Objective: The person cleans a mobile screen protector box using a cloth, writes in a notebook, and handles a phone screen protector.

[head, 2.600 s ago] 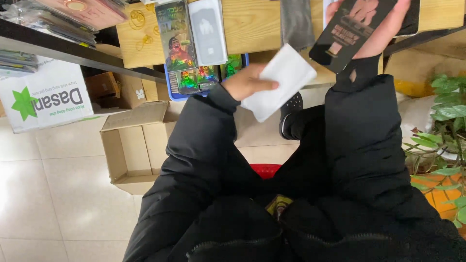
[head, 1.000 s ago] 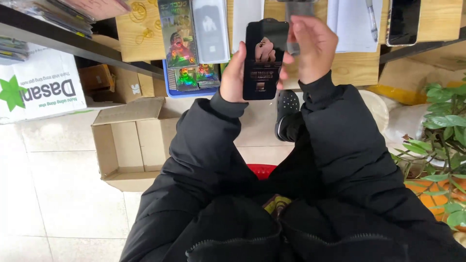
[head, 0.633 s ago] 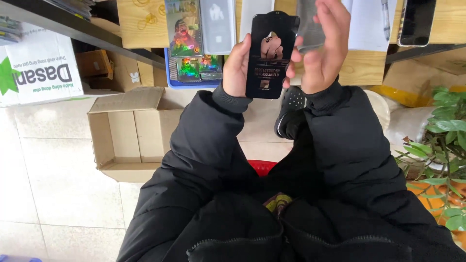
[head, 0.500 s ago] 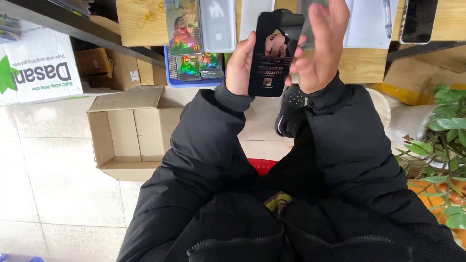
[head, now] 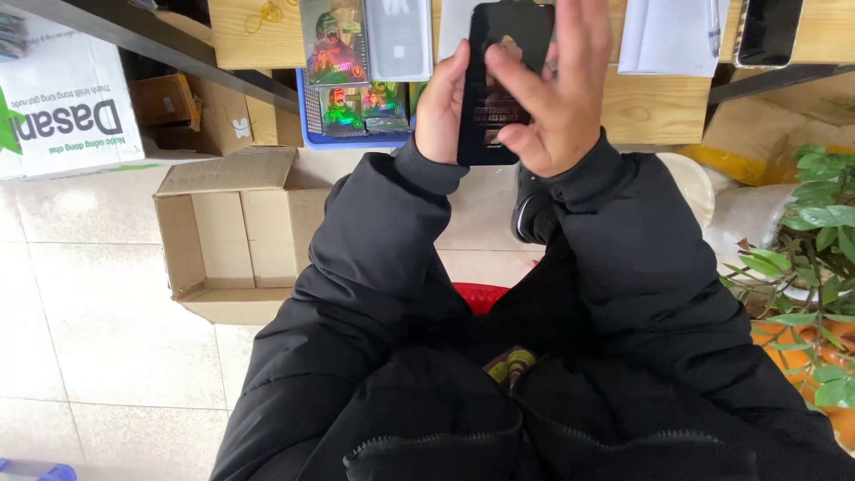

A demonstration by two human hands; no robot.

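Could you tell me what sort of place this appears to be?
Probably a small shop's packing corner: a wooden bench bearing flat packets, an open cardboard box on the tiled floor, and both hands on a black packet.

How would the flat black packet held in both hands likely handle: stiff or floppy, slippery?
The black packet stays straight though the left hand grips only one edge, so probably fairly stiff. It looks thin and flat, likely light. Its surface shows a sheen, so perhaps slick; the right hand lies spread over its front.
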